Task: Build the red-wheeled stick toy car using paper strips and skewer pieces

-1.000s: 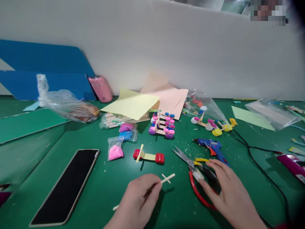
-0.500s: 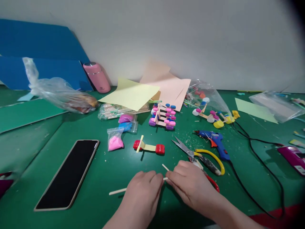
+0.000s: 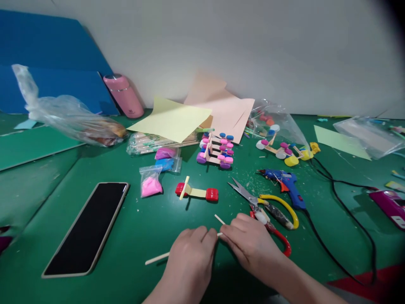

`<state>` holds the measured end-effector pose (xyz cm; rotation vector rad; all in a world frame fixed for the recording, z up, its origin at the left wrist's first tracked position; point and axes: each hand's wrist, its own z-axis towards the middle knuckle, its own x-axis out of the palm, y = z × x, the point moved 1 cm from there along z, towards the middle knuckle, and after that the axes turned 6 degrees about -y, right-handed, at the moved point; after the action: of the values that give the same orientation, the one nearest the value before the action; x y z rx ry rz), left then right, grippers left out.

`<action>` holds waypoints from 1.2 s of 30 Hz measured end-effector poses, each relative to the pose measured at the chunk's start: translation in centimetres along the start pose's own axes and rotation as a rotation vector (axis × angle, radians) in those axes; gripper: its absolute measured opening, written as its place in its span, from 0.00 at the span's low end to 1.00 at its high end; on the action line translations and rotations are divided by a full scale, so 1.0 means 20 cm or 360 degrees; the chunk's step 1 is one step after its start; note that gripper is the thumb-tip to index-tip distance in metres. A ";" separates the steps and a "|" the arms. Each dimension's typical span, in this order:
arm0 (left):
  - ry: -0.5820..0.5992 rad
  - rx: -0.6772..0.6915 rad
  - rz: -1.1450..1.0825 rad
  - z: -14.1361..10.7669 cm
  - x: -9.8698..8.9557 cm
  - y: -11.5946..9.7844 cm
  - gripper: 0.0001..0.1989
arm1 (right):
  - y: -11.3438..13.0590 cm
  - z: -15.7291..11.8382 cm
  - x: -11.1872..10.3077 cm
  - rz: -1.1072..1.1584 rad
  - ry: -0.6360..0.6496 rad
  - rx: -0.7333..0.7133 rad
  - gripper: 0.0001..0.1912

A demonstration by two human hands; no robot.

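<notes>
My left hand (image 3: 193,253) is closed around a pale wooden craft stick (image 3: 157,258), whose rounded end pokes out to the left. The tip on its other side shows between the two hands. My right hand (image 3: 248,240) pinches a second thin stick (image 3: 219,219) that points up and to the left; its fingertips also meet the end of the first stick. Just beyond the hands stands a small model of a pale stick and two red clay blocks (image 3: 211,194). Scissors (image 3: 245,192) and red-handled pliers (image 3: 278,236) lie beside my right hand.
A phone (image 3: 87,228) lies at left. A blue glue gun (image 3: 286,183) with a black cord rests at right. Behind are clay packets (image 3: 151,185), a row of pink and purple models (image 3: 217,152), yellow paper (image 3: 174,118), a pink flask (image 3: 124,96) and plastic bags (image 3: 72,120).
The view has tilted and shifted slightly, so the table's things sit a little higher. Both hands keep nearly the same hold; the left stick is tilted slightly more.
</notes>
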<state>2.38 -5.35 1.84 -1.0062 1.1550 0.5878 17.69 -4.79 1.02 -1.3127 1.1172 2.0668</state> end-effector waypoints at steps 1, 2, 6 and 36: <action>0.0001 0.0000 0.0017 0.00 0.00 0.00 0.10 | 0.00 0.00 0.00 -0.0008 -0.0004 -0.0002 0.15; 0.0005 0.0000 0.0033 0.01 0.00 0.00 0.10 | 0.00 0.01 0.00 -0.0016 -0.0005 -0.0005 0.15; 0.0015 0.0004 0.0069 0.01 0.00 0.00 0.11 | 0.00 0.01 0.02 -0.0034 0.0004 -0.0002 0.16; 0.0222 -0.0179 0.0037 0.03 0.06 0.00 0.12 | -0.03 -0.01 0.11 -0.0076 -0.0051 0.0068 0.18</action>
<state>3.11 -4.88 0.87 -1.1460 1.2691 0.6140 17.20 -4.66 -1.14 -1.2694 1.0990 2.0117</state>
